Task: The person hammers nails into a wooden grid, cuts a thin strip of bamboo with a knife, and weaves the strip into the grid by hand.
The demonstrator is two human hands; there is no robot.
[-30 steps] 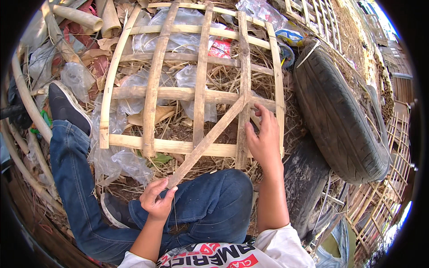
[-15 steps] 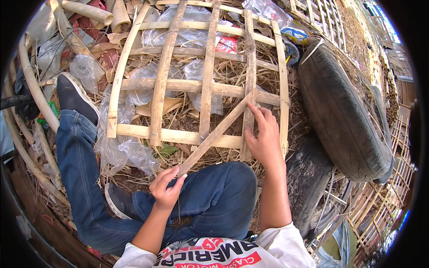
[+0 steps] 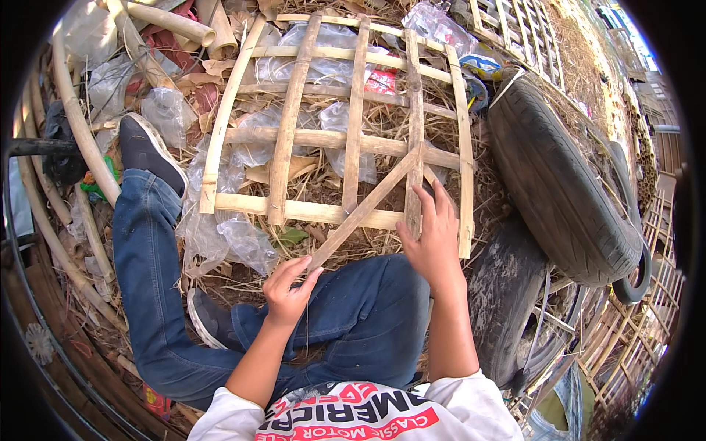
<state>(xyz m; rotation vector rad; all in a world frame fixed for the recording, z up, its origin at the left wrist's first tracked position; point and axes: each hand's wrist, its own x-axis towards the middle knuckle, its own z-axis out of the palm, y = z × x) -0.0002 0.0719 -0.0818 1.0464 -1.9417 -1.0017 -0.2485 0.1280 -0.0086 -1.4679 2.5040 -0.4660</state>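
Note:
A lattice frame of split bamboo lies on the littered ground before my legs. Across its lower right part runs a loose flat bamboo strip on a slant, its top end over a crossing of slats. My left hand pinches the strip's lower end between thumb and fingers. At the frame's lower right corner, my right hand is open, thumb and fingers apart around an upright slat; whether it touches the slat I cannot tell. The right fingertips are a little below the strip's top end.
To the right, a worn black tyre leans over another dark tyre. Bamboo poles curve along the left. Clear plastic bags, dry leaves and straw cover the ground. Another lattice panel lies at the far right.
My right hand has drawn back slightly from the strip's top end, its fingers spreading. My left hand keeps its pinch. The whole view has shifted a little.

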